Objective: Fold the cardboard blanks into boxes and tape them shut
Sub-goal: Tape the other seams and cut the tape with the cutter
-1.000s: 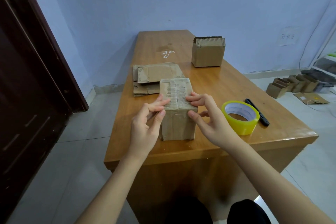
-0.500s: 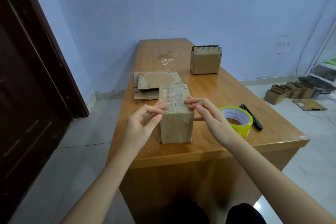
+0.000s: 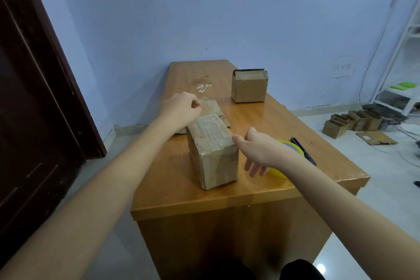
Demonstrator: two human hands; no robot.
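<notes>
A folded cardboard box (image 3: pixel 213 150) with clear tape over its top seam stands near the front of the wooden table (image 3: pixel 268 120). My left hand (image 3: pixel 181 109) hovers behind the box's far left corner, over the stack of flat cardboard blanks (image 3: pixel 214 108), its fingers curled shut with nothing visible in them. My right hand (image 3: pixel 261 152) is just right of the box with fingers spread, the thumb close to the box's top right edge. It hides most of the yellow tape roll (image 3: pixel 276 171).
A second cardboard box (image 3: pixel 248 85) stands at the table's back right. A black pen-like tool (image 3: pixel 304 151) lies right of the tape roll. Several small boxes (image 3: pixel 354 121) and a flat blank (image 3: pixel 376 137) lie on the floor at right. A dark door (image 3: pixel 34 98) is on the left.
Both hands have left the box top. The left one went back toward the flat blanks and closed, while the right one dropped beside the box with fingers spread. The view tilted upward.
</notes>
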